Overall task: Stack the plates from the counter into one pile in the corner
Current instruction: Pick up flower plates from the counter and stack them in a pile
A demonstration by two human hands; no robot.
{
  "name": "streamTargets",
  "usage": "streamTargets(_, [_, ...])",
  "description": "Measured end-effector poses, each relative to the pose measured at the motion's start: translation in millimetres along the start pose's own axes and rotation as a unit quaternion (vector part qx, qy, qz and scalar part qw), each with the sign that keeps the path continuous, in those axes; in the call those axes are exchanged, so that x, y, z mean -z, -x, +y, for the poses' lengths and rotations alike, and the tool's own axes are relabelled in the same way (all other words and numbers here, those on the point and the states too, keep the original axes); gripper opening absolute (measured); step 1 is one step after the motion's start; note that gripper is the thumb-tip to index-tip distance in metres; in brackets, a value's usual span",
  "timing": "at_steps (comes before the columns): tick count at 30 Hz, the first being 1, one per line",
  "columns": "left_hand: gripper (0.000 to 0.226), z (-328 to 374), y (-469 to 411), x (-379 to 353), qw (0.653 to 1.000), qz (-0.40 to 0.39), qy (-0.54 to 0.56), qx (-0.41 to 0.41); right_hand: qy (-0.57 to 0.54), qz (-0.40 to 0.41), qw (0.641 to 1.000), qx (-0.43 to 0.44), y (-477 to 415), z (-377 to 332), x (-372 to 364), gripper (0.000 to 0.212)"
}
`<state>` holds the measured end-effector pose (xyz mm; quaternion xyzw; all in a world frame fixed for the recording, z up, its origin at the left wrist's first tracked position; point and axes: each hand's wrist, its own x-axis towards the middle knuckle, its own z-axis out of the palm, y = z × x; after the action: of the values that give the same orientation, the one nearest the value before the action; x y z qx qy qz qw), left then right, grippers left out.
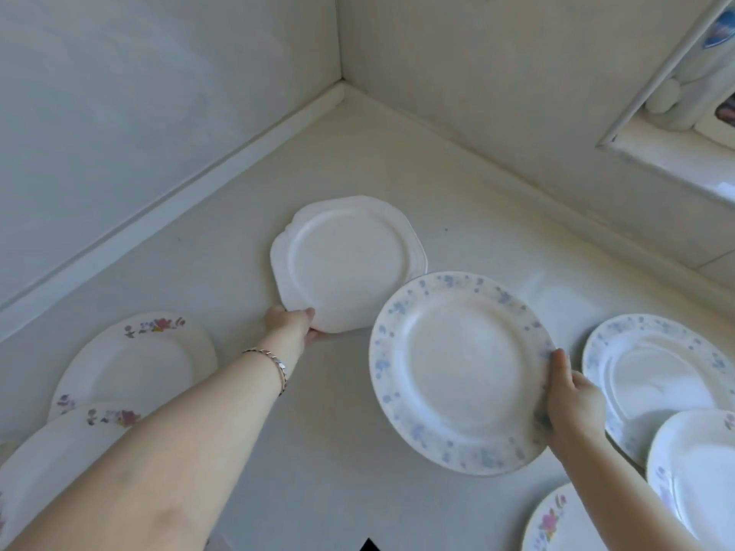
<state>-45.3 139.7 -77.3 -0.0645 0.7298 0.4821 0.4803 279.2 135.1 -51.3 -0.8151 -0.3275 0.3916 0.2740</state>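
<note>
The left hand (292, 322) reaches far across the pale counter (358, 153) and pinches the near rim of a plain white plate (346, 264), thumb on top and fingers curled beneath. This plate lies out from the corner (342, 87) where the 2 walls meet, and a second scalloped rim peeks out along its far and right edge; whether it rests fully on the counter cannot be told. A silver bracelet (274, 363) circles the left wrist. The right hand (572, 399) grips the right rim of a blue-speckled plate (461, 371), thumb over the rim, holding it raised and tilted, its far edge overlapping the white plate in view. At near left lie 2 pink-flowered plates (135, 359), one overlapping the other. At right sits another blue-rimmed plate (652, 375), partly covered by a white plate (696, 471), with a floral plate (557, 522) nearest. A window ledge (676, 153) runs along the far right.
</note>
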Motion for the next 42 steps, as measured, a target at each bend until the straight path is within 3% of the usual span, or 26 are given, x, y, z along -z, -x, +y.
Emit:
streamTargets(7, [0.021, -36, 15, 22, 1.0, -0.009, 0.001, 0.019, -0.073, 0.02, 0.997, -0.021, 12, -3, -1, 0.05])
streamTargets(17, [0.019, -102, 69, 103, 0.993, -0.029, -0.113, -0.004, -0.021, -0.039, 0.999, 0.002, 53, 22, -26, 0.045])
streamTargets(29, [0.023, -138, 88, 133, 0.991, -0.054, -0.124, -0.006, 0.026, -0.049, 0.998, 0.004, 83, 40, -66, 0.05])
streamTargets(32, [0.023, -135, 89, 132, 0.991, -0.051, -0.127, -0.006, 0.05, -0.073, 0.996, 0.033, 86, 40, -68, 0.044])
streamTargets(34, [0.022, -135, 88, 132, 0.99, -0.047, -0.136, -0.003, 0.081, -0.113, 0.989, 0.057, 89, 39, -70, 0.027])
streamTargets(42, [0.015, -131, 91, 134, 0.988, -0.054, -0.146, 0.001, 0.175, -0.131, 0.969, 0.111, 90, 35, -75, 0.054])
